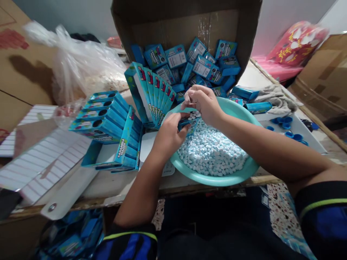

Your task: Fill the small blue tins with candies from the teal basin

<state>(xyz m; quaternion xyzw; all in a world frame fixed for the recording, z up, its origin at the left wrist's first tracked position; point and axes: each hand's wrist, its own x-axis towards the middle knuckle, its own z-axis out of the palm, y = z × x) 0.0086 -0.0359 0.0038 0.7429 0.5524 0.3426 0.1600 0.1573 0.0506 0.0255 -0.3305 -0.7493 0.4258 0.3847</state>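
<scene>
My left hand is shut on a small blue candy box, holding it over a round teal plastic basin. My right hand hangs just above that box with its fingers pinched together, and nothing shows between them. A heap of small white-and-blue candies fills the basin. Behind the basin, a brown cardboard carton holds many loose blue boxes. To the left stand a fanned row of blue boxes and a stack of them.
A clear plastic bag lies at the back left, and white lined sheets cover the left of the table. Blue bottle caps and a grey cloth are at the right. A bag of blue packets sits below the table edge.
</scene>
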